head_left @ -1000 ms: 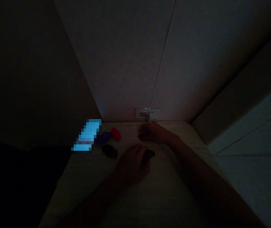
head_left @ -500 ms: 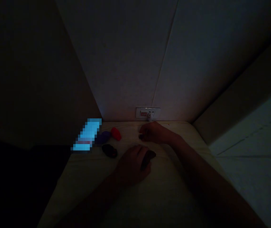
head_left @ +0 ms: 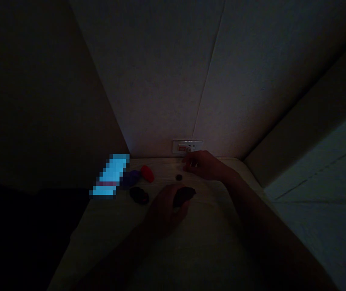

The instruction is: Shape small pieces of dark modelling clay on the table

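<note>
My left hand (head_left: 160, 209) rests low over the wooden tabletop, its fingers and thumb closed around a dark, soft-looking lump (head_left: 184, 196). The lump's tapered end sticks out to the right. Just beyond it lies a small dark ball (head_left: 179, 177) on the wood. Up and to the right of that ball is my right hand (head_left: 201, 165), its fingers curved with a gap between them and nothing visible in it. Left of my left hand lies a black lump (head_left: 139, 195) with a reddish spot. Dim light hides fine detail.
A red lump (head_left: 147, 173) and a purple lump (head_left: 132, 177) lie near the back left of the tabletop (head_left: 106, 230). Beside them a bright, pixelated screen (head_left: 110, 176) slants over the left edge. A socket plate (head_left: 179, 148) with a plug sits on the wall behind.
My right hand has let go of the small dark ball, now bare on the table, and drawn slightly right. The dark lump in my left hand has turned flatter.
</note>
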{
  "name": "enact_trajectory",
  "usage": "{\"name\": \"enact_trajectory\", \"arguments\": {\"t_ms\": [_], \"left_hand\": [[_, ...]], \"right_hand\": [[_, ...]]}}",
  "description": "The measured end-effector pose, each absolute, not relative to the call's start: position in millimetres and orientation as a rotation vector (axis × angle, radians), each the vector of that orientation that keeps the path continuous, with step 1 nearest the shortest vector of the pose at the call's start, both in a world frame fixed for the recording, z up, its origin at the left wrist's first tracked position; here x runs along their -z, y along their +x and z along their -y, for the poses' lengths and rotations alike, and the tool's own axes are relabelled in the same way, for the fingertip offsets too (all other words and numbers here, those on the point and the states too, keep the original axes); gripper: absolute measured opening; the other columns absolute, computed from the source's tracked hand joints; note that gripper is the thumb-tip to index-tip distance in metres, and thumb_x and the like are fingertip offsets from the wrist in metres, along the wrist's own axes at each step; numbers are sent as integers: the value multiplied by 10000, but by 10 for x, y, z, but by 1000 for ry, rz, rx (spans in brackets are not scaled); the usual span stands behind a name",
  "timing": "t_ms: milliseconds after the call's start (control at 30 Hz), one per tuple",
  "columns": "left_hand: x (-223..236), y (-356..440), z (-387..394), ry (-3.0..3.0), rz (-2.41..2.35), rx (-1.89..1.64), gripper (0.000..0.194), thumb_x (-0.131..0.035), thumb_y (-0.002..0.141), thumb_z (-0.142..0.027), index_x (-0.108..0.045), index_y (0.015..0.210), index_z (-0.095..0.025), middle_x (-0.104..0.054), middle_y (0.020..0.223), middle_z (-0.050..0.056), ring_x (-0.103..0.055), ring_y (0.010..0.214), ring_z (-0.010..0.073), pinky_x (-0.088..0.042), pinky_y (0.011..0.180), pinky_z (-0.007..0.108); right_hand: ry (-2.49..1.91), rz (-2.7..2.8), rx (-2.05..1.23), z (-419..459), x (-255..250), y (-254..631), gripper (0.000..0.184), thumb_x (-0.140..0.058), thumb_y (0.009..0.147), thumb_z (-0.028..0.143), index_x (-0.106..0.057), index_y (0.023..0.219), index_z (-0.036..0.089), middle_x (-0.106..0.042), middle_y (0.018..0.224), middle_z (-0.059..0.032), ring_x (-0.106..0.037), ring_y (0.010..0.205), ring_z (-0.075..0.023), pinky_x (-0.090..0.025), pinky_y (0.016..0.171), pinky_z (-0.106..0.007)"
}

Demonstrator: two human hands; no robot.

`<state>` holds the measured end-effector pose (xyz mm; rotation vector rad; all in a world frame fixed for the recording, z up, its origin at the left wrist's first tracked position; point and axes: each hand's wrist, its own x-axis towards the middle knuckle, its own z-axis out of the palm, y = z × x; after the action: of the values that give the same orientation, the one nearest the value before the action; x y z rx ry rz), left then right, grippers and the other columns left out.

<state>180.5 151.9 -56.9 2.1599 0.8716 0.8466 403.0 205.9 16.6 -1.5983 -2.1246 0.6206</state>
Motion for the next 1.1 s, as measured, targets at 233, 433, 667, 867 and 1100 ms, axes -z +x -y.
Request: {"name": "enact_trajectory", "arguments": {"t_ms": [233,433,667,867,1100], "left_hand": [[531,1770,-1593,1959,-941,-907,352,-538,949,-399,-652,1176,-155,-727,1104,122,-694,999,273,-539,874,414],[507,1783,-1609,1961,-907,-966,372,-544,935,-408,-692,1150,-143,-743,1081,126,-706,966,272,-554,841,399],[512,1783,-1535,2059,-748,-902,328,-548,958,-335,-677,1227,-200,-770,1164,101,-726,1056,249,-566,938,390],[473,1815,-1491,2129,-732,-894,339,-697,843,-317,-683,1161,-203,-776,1087,79,-735,970,231,-595,862,368],[468,1859,-1463,2166,-735,-962,262,-725,821,-237,-719,1081,-212,-796,1002,51,-748,895,203,-604,821,340]], "right_hand": [[-1384,1967,-789,-1923,-378,4025,245,-675,911,376,-771,909,151,-726,766,-35,-625,684,-154,-455,615,-260],[-1329,1901,-1061,-1417,-279,3995,329,-704,918,388,-771,1169,186,-791,907,-61,-685,746,-170,-517,645,-268],[-1336,1671,-1018,-998,54,4010,235,-803,845,371,-829,1029,227,-811,943,-58,-744,830,-207,-582,748,-317],[-1302,1520,-1116,-942,217,4028,194,-814,826,383,-846,950,238,-825,885,-49,-748,770,-205,-584,702,-309],[-1321,1643,-1022,-889,216,3994,213,-690,920,357,-823,868,200,-774,748,-48,-689,667,-170,-521,625,-275]]}}
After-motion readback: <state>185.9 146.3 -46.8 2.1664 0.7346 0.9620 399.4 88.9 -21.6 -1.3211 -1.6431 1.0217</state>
